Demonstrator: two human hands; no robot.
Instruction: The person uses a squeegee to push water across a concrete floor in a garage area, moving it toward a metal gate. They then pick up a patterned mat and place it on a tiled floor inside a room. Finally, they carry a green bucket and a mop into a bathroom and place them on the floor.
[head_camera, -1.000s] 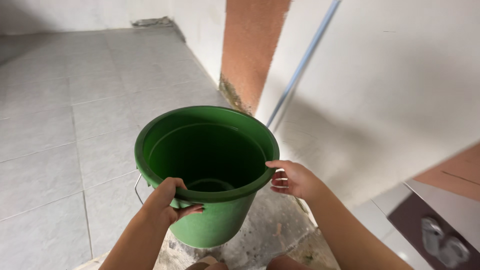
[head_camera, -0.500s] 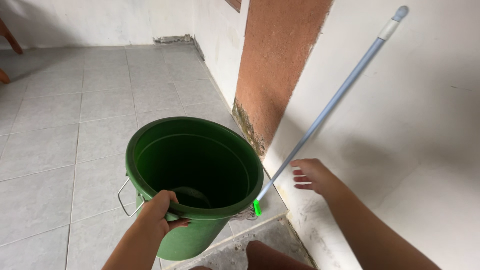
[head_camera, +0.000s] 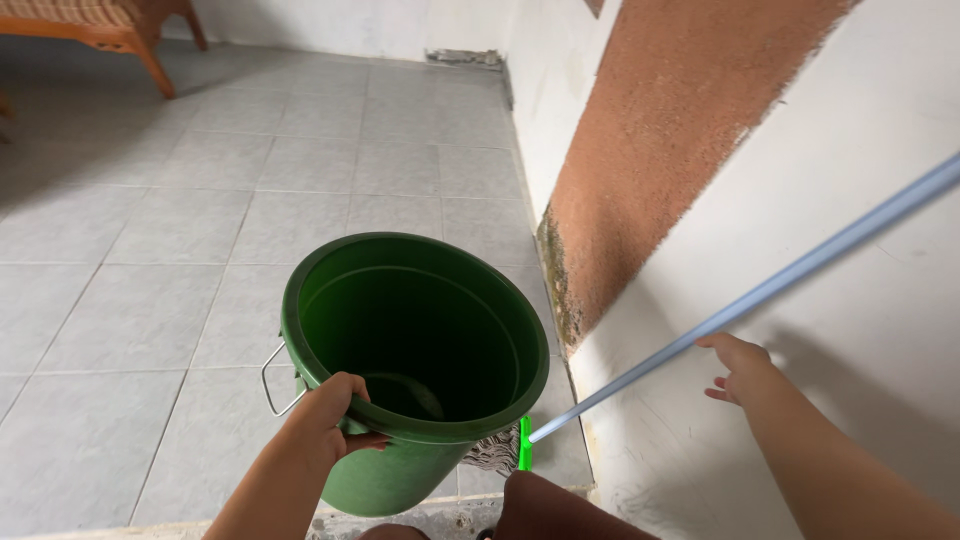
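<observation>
My left hand (head_camera: 328, 420) grips the near rim of a green plastic bucket (head_camera: 415, 350), which hangs tilted above the tiled floor; its wire handle (head_camera: 275, 380) dangles at the left side. A little water shows at the bucket's bottom. My right hand (head_camera: 742, 368) reaches out with fingers apart, just touching the pale blue mop handle (head_camera: 760, 290) that leans against the white wall. The mop's bright green head (head_camera: 523, 445) and grey strands sit on the floor behind the bucket.
Grey floor tiles (head_camera: 200, 230) stretch away to the left. The white wall on the right has a rough reddish-brown patch (head_camera: 660, 150). A wooden chair leg and woven seat (head_camera: 110, 25) stand at the far top left. A concrete step edge runs below the bucket.
My right hand left the bucket rim and moved right to the mop handle. The bucket now hangs from my left hand alone, and the view swung toward the wall.
</observation>
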